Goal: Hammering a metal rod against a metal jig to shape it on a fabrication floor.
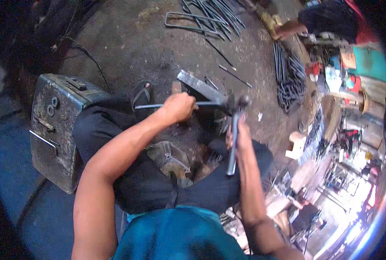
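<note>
My left hand is closed around a thin metal rod, held crosswise over the ground between my knees. The rod's right end meets the area by the hammer head, where the contact is hard to make out. My right hand grips the metal handle of a hammer, its head up beside that rod end. Just beyond my left hand, a grey metal bar lies at a slant. My sandalled foot shows left of it.
At my left stands a worn metal box bearing washers and a bent rod. Bent rod frames lie on the far floor. To the right are piled dark metal pieces and a white stool. Another person's arm reaches in at the upper right.
</note>
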Demonstrator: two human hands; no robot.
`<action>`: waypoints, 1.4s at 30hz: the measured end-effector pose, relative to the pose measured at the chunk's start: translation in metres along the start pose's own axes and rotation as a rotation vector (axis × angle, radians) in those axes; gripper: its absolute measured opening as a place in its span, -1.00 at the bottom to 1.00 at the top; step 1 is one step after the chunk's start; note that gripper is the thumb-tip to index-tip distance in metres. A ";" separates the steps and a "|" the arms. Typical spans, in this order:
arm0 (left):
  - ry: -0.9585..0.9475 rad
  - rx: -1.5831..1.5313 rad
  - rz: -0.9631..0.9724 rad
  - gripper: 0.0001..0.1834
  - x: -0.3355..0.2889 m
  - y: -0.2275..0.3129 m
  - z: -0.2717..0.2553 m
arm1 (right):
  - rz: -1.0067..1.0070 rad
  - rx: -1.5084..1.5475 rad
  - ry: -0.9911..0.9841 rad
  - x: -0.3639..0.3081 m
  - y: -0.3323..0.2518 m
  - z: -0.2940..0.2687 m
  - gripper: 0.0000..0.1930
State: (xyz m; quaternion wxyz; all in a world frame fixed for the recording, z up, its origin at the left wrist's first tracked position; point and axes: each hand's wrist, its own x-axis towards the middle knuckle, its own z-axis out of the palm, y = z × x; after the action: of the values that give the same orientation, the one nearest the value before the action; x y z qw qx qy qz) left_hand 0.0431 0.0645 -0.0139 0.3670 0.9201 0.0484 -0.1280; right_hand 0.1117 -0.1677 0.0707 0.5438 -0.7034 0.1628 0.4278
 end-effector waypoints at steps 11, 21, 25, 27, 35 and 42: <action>0.097 -0.003 -0.044 -0.72 -0.009 -0.001 0.007 | -1.061 0.008 -0.379 -0.139 -0.158 0.004 -0.44; 0.159 0.021 -0.015 -0.76 -0.037 -0.023 0.002 | -0.228 0.042 0.221 -0.001 0.077 -0.001 -0.44; 0.093 -0.091 -0.087 -0.73 -0.064 -0.005 -0.019 | -0.075 0.218 0.236 -0.017 0.102 -0.020 -0.42; 0.129 -0.191 -0.030 -0.74 -0.054 0.015 -0.038 | -0.006 0.346 0.205 -0.003 0.112 -0.029 -0.47; -0.032 -1.079 -0.119 -0.72 -0.059 0.137 -0.076 | 0.100 0.646 -0.087 0.047 0.154 -0.036 -0.90; -0.032 -1.562 0.137 -0.67 -0.067 0.189 -0.091 | 0.256 0.431 -0.001 0.046 0.170 0.015 -0.90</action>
State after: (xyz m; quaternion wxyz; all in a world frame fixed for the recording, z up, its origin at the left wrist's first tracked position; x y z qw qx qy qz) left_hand 0.0314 -0.0097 0.1927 0.9155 0.3946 0.0622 -0.0473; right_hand 0.0139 -0.2037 -0.0720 0.6227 -0.5447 0.3377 0.4490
